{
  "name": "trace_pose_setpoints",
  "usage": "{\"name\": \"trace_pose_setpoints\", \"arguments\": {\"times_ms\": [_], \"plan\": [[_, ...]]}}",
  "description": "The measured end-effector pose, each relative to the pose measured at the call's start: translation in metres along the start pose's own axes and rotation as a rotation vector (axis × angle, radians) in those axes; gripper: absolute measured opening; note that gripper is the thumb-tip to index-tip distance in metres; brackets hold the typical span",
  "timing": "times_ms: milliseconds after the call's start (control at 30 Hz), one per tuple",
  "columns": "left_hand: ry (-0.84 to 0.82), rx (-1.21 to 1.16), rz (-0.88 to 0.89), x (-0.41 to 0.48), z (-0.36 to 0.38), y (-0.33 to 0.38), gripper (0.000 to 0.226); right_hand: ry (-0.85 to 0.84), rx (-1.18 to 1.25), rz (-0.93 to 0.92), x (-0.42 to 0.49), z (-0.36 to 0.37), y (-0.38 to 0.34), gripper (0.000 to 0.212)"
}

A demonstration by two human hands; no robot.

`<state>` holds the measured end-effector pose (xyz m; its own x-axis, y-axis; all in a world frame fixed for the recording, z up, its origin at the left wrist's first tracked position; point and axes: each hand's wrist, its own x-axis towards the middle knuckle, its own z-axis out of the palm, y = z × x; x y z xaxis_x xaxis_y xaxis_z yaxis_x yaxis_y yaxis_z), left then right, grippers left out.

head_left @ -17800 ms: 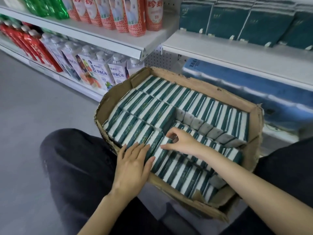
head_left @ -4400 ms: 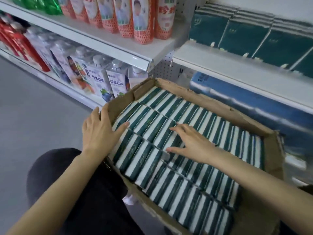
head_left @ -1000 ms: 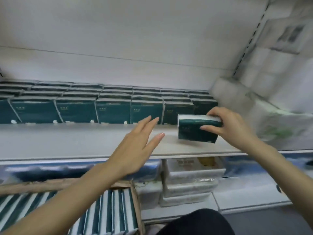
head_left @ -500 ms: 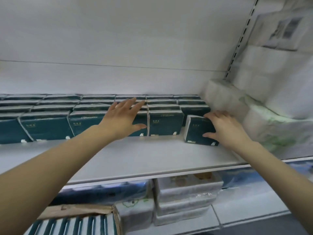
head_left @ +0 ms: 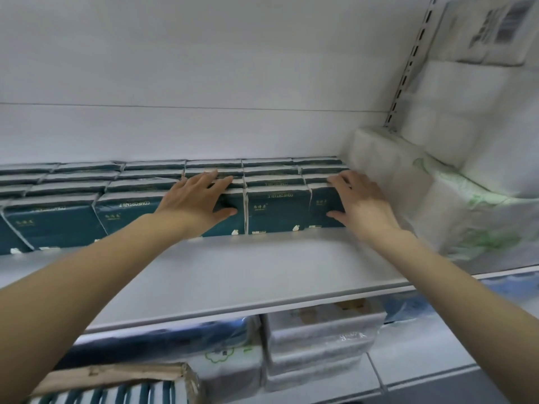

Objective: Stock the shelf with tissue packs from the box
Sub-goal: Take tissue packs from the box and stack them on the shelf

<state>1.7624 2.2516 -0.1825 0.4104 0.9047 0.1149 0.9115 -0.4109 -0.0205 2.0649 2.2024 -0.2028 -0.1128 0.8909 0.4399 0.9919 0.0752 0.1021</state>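
The right hand point(head_left: 361, 205) seats the end pack point(head_left: 322, 204) on the shelf point(head_left: 248, 272), fingers hooked over it; the left hand point(head_left: 198, 199) lies flat, steadying the row point(head_left: 58, 217). Next, probably: let go and reach for the box point(head_left: 116, 376).

Box point(head_left: 116, 377): cut by the bottom edge, only a cardboard flap and striped pack tops show. Left hand point(head_left: 201, 199) covers the tissue packs point(head_left: 131, 211) behind it, so the seam between them can't be placed. Right hand point(head_left: 360, 204), wrapped on the end pack point(head_left: 322, 205), hides its right half; contact with the white bundles point(head_left: 437, 205) can't be told. Bundles are smeared, green print unreadable. Label point(head_left: 507, 21) top right: blurred, clipped by the edge. Small print on pack fronts unreadable. Lower packs point(head_left: 320, 339) soft, partly behind the shelf point(head_left: 233, 281) lip. Row runs off the left edge.
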Motion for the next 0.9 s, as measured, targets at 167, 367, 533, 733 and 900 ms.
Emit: {"name": "trace_pose_setpoints", "arguments": {"times_ms": [167, 367, 533, 733, 900], "plan": [[0.033, 0.002, 0.028, -0.002, -0.002, 0.001, 0.076, -0.03, 0.003, 0.063, 0.0, -0.006, -0.009, 0.067], [0.062, 0.031, 0.151, -0.028, -0.019, -0.008, 0.079, -0.081, -0.003, 0.047, -0.008, -0.042, -0.025, 0.076], [0.034, 0.028, 0.13, -0.066, -0.038, -0.027, 0.078, -0.072, 0.07, -0.071, -0.008, -0.084, -0.07, 0.073], [0.05, 0.088, 0.156, -0.134, -0.045, -0.067, 0.077, -0.113, 0.082, -0.364, -0.017, -0.111, -0.166, 0.069], [-0.038, 0.093, 0.089, -0.214, -0.035, -0.107, 0.075, -0.199, 0.217, -0.479, -0.038, -0.108, -0.249, 0.069]]}}
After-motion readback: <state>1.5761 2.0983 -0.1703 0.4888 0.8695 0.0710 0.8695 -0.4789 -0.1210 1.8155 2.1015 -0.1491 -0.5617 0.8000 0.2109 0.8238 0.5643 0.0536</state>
